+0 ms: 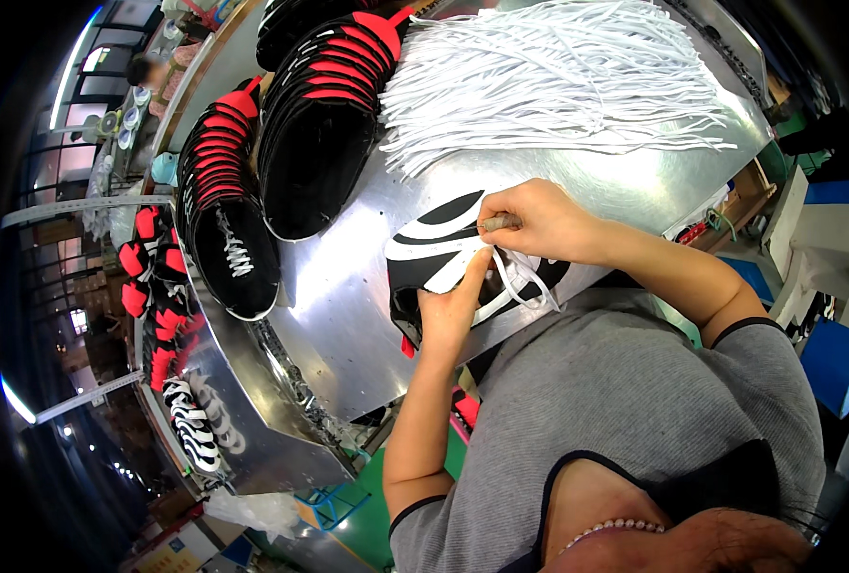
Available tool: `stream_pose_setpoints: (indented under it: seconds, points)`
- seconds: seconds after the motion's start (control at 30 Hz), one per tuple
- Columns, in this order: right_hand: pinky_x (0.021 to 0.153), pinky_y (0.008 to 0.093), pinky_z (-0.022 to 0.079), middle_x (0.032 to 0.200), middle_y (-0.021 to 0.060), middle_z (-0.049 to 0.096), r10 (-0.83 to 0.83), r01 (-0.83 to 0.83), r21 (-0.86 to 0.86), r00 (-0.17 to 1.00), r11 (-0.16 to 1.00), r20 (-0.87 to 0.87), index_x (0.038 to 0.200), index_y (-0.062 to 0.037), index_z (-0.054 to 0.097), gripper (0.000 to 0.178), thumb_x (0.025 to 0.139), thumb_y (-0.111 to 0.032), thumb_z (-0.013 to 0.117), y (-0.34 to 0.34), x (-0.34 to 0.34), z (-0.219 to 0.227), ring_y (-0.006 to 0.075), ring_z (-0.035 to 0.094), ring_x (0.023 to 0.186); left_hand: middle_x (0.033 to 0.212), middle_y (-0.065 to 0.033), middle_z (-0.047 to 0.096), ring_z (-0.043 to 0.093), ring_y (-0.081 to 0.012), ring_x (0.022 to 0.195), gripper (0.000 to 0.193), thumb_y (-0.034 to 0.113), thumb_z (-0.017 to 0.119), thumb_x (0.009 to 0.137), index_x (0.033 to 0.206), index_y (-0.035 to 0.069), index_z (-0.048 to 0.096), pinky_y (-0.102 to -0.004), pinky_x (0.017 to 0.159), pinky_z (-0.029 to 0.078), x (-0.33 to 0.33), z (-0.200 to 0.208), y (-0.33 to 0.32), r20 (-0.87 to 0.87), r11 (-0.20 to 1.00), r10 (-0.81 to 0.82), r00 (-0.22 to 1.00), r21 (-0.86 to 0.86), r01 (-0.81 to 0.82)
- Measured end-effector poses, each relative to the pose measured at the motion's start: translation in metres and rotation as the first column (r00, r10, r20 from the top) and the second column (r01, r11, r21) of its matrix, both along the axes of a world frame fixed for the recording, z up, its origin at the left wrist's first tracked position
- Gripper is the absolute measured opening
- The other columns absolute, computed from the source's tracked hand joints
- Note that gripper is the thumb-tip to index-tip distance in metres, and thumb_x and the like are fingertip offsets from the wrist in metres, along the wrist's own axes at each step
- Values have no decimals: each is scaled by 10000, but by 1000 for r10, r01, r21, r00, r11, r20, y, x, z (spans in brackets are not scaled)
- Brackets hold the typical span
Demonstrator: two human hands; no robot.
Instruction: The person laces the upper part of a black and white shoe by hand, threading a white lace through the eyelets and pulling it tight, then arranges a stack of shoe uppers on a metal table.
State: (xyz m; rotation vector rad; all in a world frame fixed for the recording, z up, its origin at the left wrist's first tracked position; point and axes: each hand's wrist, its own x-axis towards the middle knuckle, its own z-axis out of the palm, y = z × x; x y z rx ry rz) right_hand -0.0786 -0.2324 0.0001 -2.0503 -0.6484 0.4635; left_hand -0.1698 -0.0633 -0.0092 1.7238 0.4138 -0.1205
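Note:
A black and white shoe upper [440, 227] lies over the near edge of the metal table. My left hand [451, 307] grips its near side, thumb on top and the other fingers mostly hidden beneath. My right hand [539, 220] is closed round a small hand tool with a short brownish handle [503, 222]; its tip meets the upper near the eyelet rows, just beyond my left thumb. A white shoelace [522, 283] hangs in loose loops from the upper, below my right hand.
A wide heap of white shoelaces [548, 81] covers the table's far side. Nested black and red shoe uppers [324, 134] stand at the left, with another stack [222, 205] beside them. Further left, black and white uppers [191, 425] lie on a lower metal surface [272, 444].

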Motion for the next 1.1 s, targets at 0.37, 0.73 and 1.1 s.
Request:
stream_pose_setpoints:
  seconds: [0.37,0.73,1.1]
  points:
    - [652,384,503,773,104,691,10,-12,62,999,998,39,963,-68,668,210,821,-220,631,-3,-2,-16,286,668,723,883,-33,696,640,-90,767,178,64,738,844,983,-27,675,-240,682,502,4,7,-5,-8,1000,0,1000,-14,0]
    - [608,375,459,712,120,645,53,-47,149,998,988,-35,930,-30,568,140,922,-165,605,-36,-12,12,284,616,637,955,-29,680,617,-91,823,234,109,732,860,1044,-21,665,-239,724,497,3,-3,-4,118,1000,28,993,-13,-27]
    - [640,431,479,727,162,638,108,-108,-6,983,994,147,1006,-6,512,186,927,-154,592,-11,-18,0,361,635,696,1028,-120,699,669,-189,931,202,78,657,908,1057,-58,655,-299,806,507,-9,-11,3,166,994,-66,984,102,50]
